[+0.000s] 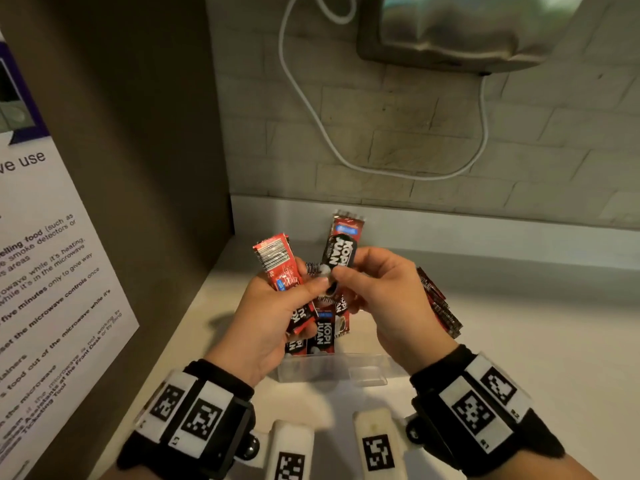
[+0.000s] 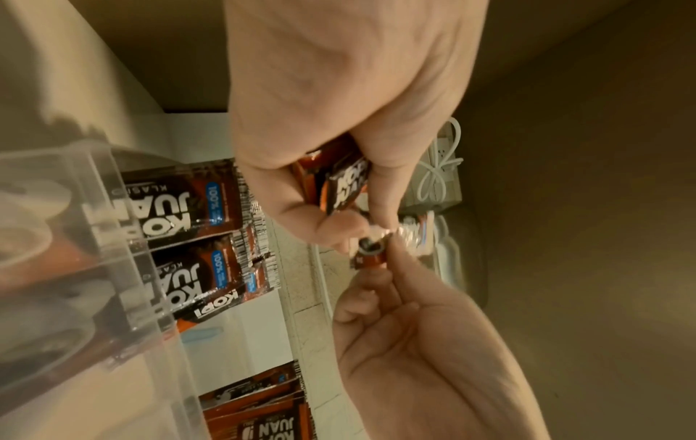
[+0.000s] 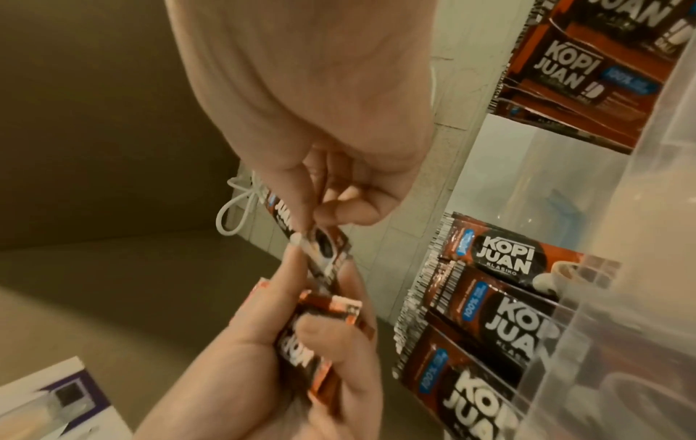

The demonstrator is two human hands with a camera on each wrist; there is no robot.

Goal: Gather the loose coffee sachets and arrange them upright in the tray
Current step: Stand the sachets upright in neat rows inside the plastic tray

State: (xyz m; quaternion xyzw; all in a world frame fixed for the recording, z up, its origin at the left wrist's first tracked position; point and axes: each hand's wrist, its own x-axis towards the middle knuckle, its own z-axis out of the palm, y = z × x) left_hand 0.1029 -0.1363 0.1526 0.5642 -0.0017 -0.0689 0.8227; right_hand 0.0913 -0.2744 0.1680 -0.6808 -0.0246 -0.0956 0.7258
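On the left, a brown cabinet side point(image 1: 114, 140) carries a printed notice point(image 1: 52, 271) and closes that side of the white counter point(image 1: 519, 341).

The left hand point(image 1: 266, 317) curls its fingers round a small bundle of sachets point(image 1: 277, 261). Their long axis tilts toward 11 o'clock, barcode end up. How many are in the bundle cannot be told; at least two show in the left wrist view.

Just to the right, the right hand point(image 1: 388, 289) pinches one sachet point(image 1: 341, 244) between thumb and forefinger near its lower half. Its long axis runs almost to 12 o'clock, crimped end on top. The left thumb tip touches the same sachet at the pinch, so the two hands meet there.

Below the hands, toward 6 o'clock, stands the clear tray point(image 1: 346, 372), its near wall facing the person. Upright sachets point(image 1: 325, 334) stand in its left part, logos reading upward. At least three show in the right wrist view. The tray's middle shows open room.

At 3 o'clock from the hands, a second stack of sachets point(image 1: 440, 303) leans with its tops toward 11 o'clock, at the tray's right end. Their number cannot be counted.

Behind, a brick wall point(image 1: 450, 133) bounds the counter at 12 o'clock, with a white cable point(image 1: 311, 109) looping down it. The counter lies open to the right.
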